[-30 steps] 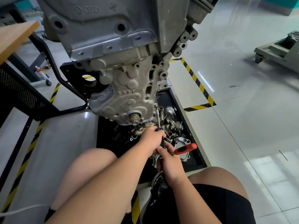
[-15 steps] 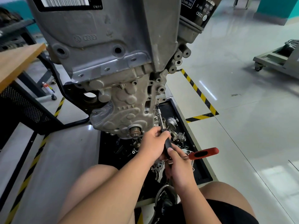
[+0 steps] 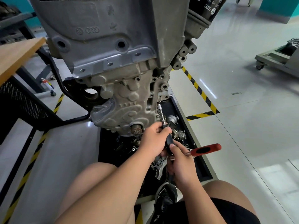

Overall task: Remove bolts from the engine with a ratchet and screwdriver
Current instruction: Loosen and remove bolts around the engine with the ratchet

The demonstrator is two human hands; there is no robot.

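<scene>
- The left hand (image 3: pixel 154 139) reaches up from the lower middle of the frame on a long bare forearm. Its grip is clamped round the socket driver (image 3: pixel 162 116) where the silver shaft meets the black handle, knuckles turned toward the engine (image 3: pixel 113 62).
- The driver slants up and slightly left. Its socket end sits against the engine's lower right edge, just above the centre of the frame.
- The right hand (image 3: pixel 182 161) comes in from the lower right, just below the left hand and touching it. Its thumb lies on the lower end of the black handle. The fingers are curled shut round the head end of the red-handled ratchet (image 3: pixel 205 149).
- The ratchet's red and black handle sticks out to the right of that hand, nearly level.
- The engine hangs over a black tray (image 3: pixel 108 143) on the floor, with loose metal parts (image 3: pixel 178 135) lying in it beside the hands.
- Both knees frame the forearms at the bottom.
</scene>
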